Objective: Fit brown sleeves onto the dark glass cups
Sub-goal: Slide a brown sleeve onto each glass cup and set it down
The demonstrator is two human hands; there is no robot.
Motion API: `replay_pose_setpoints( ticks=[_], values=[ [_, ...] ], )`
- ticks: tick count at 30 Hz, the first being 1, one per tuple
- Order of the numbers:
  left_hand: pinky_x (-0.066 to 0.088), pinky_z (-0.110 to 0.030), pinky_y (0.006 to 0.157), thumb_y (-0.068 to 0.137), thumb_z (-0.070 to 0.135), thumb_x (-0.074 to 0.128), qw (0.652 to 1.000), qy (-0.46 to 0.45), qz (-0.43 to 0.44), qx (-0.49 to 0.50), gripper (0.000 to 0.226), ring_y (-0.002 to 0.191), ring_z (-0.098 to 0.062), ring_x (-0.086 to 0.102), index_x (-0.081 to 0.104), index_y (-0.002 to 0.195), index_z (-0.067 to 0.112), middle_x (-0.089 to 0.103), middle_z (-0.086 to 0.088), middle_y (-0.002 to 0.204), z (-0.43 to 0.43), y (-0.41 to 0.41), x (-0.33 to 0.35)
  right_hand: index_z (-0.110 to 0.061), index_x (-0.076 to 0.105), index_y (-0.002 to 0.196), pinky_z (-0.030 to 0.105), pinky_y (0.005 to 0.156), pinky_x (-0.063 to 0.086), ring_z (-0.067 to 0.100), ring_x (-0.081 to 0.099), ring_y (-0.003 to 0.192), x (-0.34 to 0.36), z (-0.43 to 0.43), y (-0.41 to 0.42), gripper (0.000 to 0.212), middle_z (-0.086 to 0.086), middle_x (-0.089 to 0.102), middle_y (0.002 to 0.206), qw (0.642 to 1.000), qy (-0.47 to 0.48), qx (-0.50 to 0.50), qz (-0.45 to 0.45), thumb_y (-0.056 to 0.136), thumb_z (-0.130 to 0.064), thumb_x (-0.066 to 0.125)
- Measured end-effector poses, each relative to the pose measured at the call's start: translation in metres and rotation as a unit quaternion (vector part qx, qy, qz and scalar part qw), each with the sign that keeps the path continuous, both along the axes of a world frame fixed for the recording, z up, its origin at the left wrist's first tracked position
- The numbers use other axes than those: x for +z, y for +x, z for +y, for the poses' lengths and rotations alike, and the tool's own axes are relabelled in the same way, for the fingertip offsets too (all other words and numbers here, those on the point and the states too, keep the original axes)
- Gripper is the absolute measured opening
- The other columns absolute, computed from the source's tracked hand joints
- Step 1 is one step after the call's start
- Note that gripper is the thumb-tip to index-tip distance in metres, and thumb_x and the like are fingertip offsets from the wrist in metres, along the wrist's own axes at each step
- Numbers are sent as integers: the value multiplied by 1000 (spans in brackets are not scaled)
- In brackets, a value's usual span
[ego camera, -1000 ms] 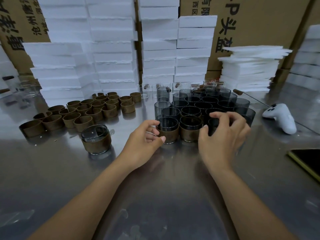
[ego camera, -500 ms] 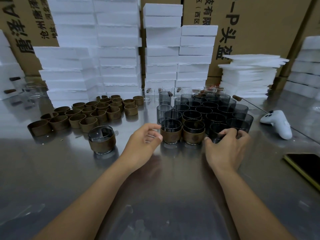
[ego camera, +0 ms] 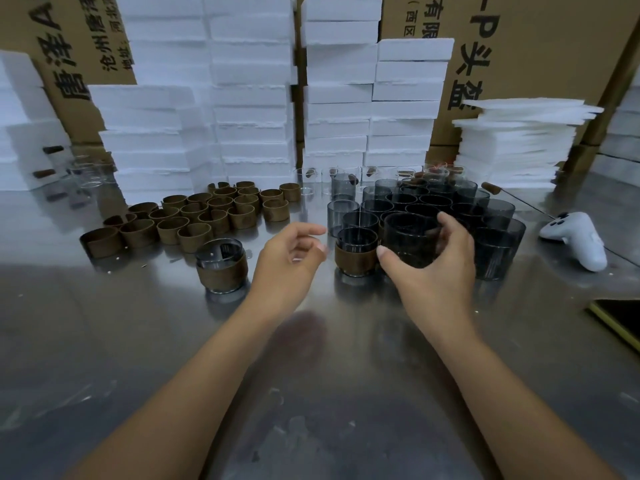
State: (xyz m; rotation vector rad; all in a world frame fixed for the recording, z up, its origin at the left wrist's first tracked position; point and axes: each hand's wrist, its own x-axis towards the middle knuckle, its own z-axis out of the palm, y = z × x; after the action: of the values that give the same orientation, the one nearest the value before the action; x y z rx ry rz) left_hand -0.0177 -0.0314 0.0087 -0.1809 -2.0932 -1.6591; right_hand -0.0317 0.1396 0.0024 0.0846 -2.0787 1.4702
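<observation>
- The right hand (ego camera: 436,271) is gripping a dark glass cup (ego camera: 408,237), with the thumb on the cup's near-left wall and the fingers curling round its far-right side. The cup has no sleeve on it. The hand is hiding its base, so whether it is resting on the table cannot be told.
- The left hand (ego camera: 291,258) is hovering at 9 o'clock of the held cup, its fingers loosely curled and holding nothing.
- A sleeved cup (ego camera: 356,251) is standing upright between the two hands, just beside the held cup.
- A second sleeved cup (ego camera: 221,268) is standing alone at 9 o'clock of the left hand, apart from the others.
- The unsleeved cups (ego camera: 433,202) are standing packed together at 12 o'clock of the right hand.
- The brown sleeves (ego camera: 204,216) are lying in a loose cluster at 10 o'clock of the left hand, empty and open-topped.
- Clear glasses (ego camera: 308,181) are lining the far edge of the dark cluster.
- A white controller (ego camera: 578,240) is lying at 3 o'clock of the right hand, well apart from it.
- The steel table (ego camera: 311,375) is carrying all of these items.
- White foam blocks (ego camera: 249,98) are standing stacked at 12 o'clock, with cardboard boxes (ego camera: 536,64) behind them.
</observation>
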Motion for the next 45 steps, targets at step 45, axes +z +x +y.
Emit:
replay_pose_setpoints(
  ticks=[45],
  values=[
    [29, -12, 106, 89, 57, 28, 985, -163, 58, -21, 58, 129, 5, 39, 46, 135, 28, 50, 15, 134, 3, 13, -16, -39, 45, 95, -2, 70, 35, -15, 47, 91, -19, -41, -4, 42, -15, 45, 103, 984, -10, 175, 11, 69, -38, 79]
  ],
)
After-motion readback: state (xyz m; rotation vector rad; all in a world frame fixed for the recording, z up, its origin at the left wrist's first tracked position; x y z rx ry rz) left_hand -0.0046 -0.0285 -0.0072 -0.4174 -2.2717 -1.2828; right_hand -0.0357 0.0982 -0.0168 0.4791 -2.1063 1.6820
